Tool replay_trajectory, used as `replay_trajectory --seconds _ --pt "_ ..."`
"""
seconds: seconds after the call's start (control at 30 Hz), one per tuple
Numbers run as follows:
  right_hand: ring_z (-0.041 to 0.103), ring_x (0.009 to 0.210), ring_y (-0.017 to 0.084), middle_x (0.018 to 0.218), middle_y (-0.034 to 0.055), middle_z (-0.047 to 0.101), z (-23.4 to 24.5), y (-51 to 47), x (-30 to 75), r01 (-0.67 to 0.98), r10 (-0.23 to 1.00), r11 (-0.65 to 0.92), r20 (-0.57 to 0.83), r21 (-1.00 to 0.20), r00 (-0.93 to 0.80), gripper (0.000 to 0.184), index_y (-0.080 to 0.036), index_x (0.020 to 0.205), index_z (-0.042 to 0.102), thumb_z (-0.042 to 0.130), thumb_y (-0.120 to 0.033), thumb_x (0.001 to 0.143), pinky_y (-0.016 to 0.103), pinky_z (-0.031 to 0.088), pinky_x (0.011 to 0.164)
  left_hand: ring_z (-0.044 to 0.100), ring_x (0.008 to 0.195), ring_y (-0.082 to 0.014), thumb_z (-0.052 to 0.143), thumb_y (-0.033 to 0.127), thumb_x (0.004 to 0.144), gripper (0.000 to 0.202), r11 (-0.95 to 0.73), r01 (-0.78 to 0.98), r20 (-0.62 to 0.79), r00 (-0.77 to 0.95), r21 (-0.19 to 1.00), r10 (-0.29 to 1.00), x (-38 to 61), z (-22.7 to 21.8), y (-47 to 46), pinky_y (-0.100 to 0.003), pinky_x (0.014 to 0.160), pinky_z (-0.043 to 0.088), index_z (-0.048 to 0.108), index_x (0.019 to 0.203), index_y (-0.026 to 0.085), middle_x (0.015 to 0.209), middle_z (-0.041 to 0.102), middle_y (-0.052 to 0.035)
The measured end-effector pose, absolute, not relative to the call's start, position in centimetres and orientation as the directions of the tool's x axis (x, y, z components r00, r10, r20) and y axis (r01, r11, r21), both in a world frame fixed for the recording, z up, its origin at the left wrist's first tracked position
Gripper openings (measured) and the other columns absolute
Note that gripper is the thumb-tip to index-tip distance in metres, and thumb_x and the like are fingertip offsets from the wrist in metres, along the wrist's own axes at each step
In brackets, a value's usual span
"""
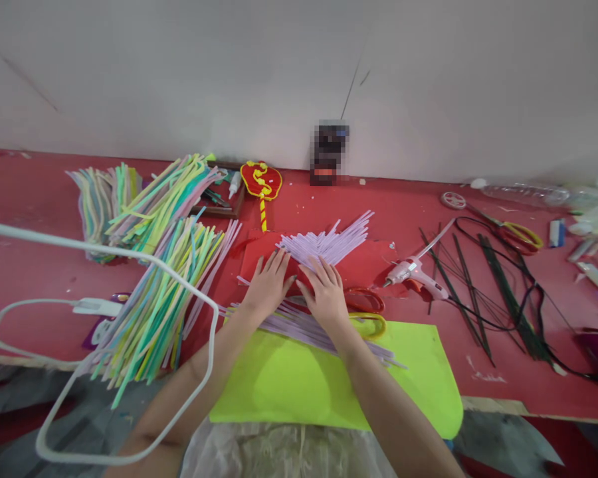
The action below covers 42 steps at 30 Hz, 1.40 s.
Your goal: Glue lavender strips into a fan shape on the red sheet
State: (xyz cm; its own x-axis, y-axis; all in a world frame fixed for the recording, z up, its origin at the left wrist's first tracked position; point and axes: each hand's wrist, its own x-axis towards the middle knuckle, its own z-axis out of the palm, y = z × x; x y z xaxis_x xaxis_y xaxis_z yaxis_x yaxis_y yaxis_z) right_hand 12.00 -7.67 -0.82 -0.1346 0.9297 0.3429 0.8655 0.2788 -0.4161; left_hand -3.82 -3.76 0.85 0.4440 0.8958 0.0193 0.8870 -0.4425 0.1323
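Observation:
Several lilac pipe cleaners lie side by side in a fanned V on a red sheet. My left hand rests flat with its fingers stretched out, fingertips at the left lower edge of the fan. Close beside it, my right hand is open too, its fingertips touching the fan's lower edge. Whether either hand presses on single stems is hard to make out. Under my wrists, more loose lilac pipe cleaners lie across a bright yellow-green sheet. Scissors with red and yellow handles lie partly hidden by my right wrist.
Bundles of pastel pipe cleaners lie at left, near a looping white cable. A pink glue gun, dark green stems and other scissors are at right. Behind stand a red-and-yellow fan-shaped ornament and a blurred-out device.

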Motion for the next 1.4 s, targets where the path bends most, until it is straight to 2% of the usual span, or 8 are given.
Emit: replay_trajectory --seconds 0.1,0.23,0.53,1.03,1.4 --pt "0.028 0.141 0.027 0.145 0.0068 0.046 -0.8 -7.5 11.5 0.879 0.940 0.275 0.299 -0.388 -0.162 0.042 -0.021 0.130 0.054 0.038 -0.040 0.096 0.055 0.020 0.114 0.028 0.142 -0.0266 0.032 0.031 0.096 0.051 -0.456 0.881 -0.011 0.461 0.131 0.887 -3.9 0.7 -3.7 -0.051 0.114 0.025 0.036 0.143 0.011 0.153 0.030 -0.0130" --pt "0.027 0.141 0.028 0.143 0.0087 0.048 -0.7 -7.3 11.2 0.890 0.945 0.260 0.286 -0.374 -0.156 0.044 -0.020 0.130 0.054 0.036 -0.042 0.096 0.059 0.016 0.114 0.027 0.142 -0.0265 0.035 0.029 0.095 0.051 -0.467 0.874 -0.015 0.473 0.130 0.881 -4.0 0.7 -3.8 -0.051 0.114 0.025 0.036 0.142 0.010 0.153 0.031 -0.0135" --pt "0.024 0.142 0.027 0.145 0.0084 0.045 -1.2 -6.5 11.0 0.891 0.946 0.263 0.282 -0.369 -0.162 0.046 -0.021 0.133 0.052 0.036 -0.043 0.096 0.060 0.016 0.113 0.026 0.142 -0.0242 0.034 0.022 0.093 0.051 -0.465 0.875 -0.035 0.473 0.133 0.880 -4.2 0.7 -3.7 -0.050 0.115 0.025 0.036 0.143 0.013 0.153 0.030 -0.0107" --pt "0.024 0.142 0.027 0.148 0.0098 0.040 -1.3 -6.5 10.9 0.905 0.948 0.255 0.271 -0.340 -0.166 0.049 -0.021 0.137 0.048 0.034 -0.045 0.096 0.058 0.017 0.113 0.027 0.142 -0.0249 0.038 0.021 0.091 0.053 -0.465 0.875 -0.035 0.474 0.133 0.880 -4.2 0.5 -3.5 -0.051 0.114 0.026 0.035 0.144 0.015 0.153 0.031 -0.0120" --pt "0.022 0.143 0.030 0.149 0.0116 0.038 -1.2 -6.6 10.7 0.918 0.948 0.249 0.272 -0.308 -0.166 0.049 -0.018 0.135 0.051 0.036 -0.044 0.096 0.058 0.017 0.114 0.027 0.142 -0.0244 0.038 0.020 0.091 0.052 -0.454 0.880 -0.048 0.464 0.141 0.884 -4.0 0.8 -3.5 -0.050 0.115 0.025 0.037 0.142 0.013 0.153 0.031 -0.0118"
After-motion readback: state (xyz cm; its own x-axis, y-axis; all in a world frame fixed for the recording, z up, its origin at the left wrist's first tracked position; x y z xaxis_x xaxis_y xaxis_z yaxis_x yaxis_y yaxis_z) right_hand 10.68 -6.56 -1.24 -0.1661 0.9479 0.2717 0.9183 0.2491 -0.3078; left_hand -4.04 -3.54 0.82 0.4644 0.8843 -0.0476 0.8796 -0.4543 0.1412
